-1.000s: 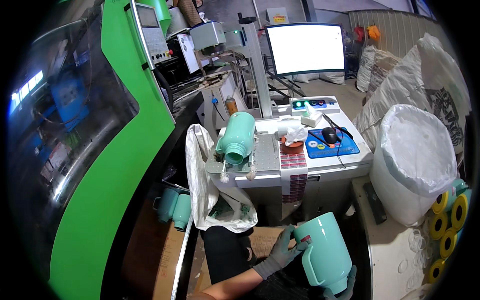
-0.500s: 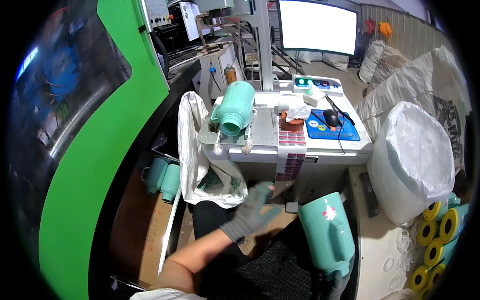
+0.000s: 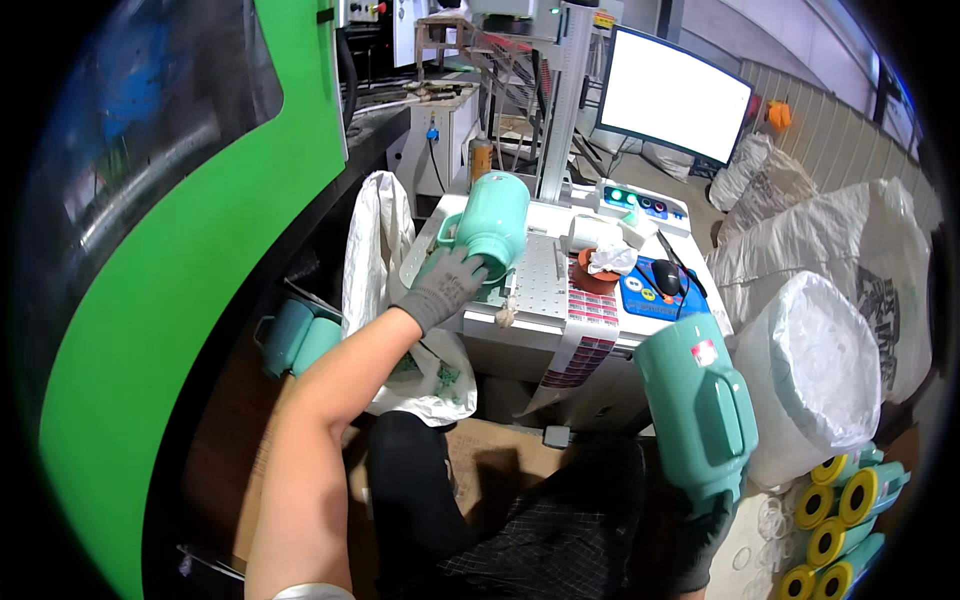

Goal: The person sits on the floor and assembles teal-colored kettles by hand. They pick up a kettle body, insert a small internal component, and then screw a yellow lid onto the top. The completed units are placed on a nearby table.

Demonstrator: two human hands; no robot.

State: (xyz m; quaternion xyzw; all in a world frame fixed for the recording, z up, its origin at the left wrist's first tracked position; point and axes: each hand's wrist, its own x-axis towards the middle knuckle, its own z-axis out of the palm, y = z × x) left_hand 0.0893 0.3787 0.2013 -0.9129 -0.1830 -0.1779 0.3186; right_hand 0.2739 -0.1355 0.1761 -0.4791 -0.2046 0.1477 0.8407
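A green plastic jug, called the held jug (image 3: pixel 690 405) here, is gripped near its neck by the gloved right hand (image 3: pixel 708 535), whose fingers are closed around the narrow end. It is tilted neck-down, with its broad base raised, its handle turned to the right and a small red-and-white sticker seen near the top. It is held in front of the white table (image 3: pixel 462 208), beside a tall bin (image 3: pixel 825 375) lined with clear plastic.

A second one, the lying jug (image 3: pixel 492 215), is laid on a metal plate (image 3: pixel 540 285) dotted with holes, its mouth pointed toward the person. Its neck is touched from the left by the gloved left hand (image 3: pixel 440 288), whose fingers are bent over the rim; the thumb is hidden, so it cannot be told whether the grip is closed.

To the right of the plate, a strip of stickers (image 3: pixel 582 355) is draped over the table's front edge, and a crumpled tissue (image 3: pixel 613 258) is set at its far end. A mouse (image 3: pixel 665 276) is placed on a blue mat (image 3: pixel 638 300). A white sack (image 3: pixel 372 260) is propped against the table's left side. At lower right, yellow-rimmed jugs (image 3: pixel 828 540) are stacked near scattered clear rings (image 3: pixel 773 520).
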